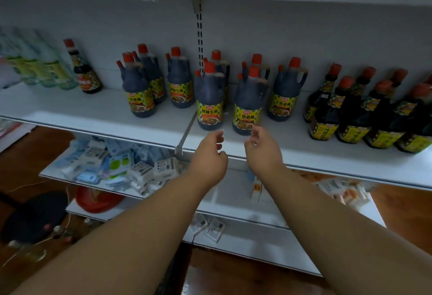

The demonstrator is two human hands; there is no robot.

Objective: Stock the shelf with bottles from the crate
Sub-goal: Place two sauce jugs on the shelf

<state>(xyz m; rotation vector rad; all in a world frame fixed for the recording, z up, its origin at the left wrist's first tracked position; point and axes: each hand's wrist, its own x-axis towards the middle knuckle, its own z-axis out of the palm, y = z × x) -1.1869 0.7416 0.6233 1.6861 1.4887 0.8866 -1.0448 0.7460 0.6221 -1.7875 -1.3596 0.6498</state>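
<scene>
Several dark soy sauce jugs with red caps and yellow labels stand on the white shelf (145, 128). The two nearest the shelf's front edge are one jug (209, 98) left of centre and another jug (248, 102) right of it. My left hand (210, 156) hovers just below and in front of the left jug, fingers loosely curled, holding nothing. My right hand (263, 147) hovers below the right jug in the same way, apart from it. No crate is in view.
Slimmer dark bottles (350, 112) crowd the shelf's right end; a lone bottle (84, 70) and pale green bottles (35, 65) stand at the left. Lower shelves hold white packets (140, 170). A red round object (98, 198) and a black stool (35, 217) sit on the wooden floor.
</scene>
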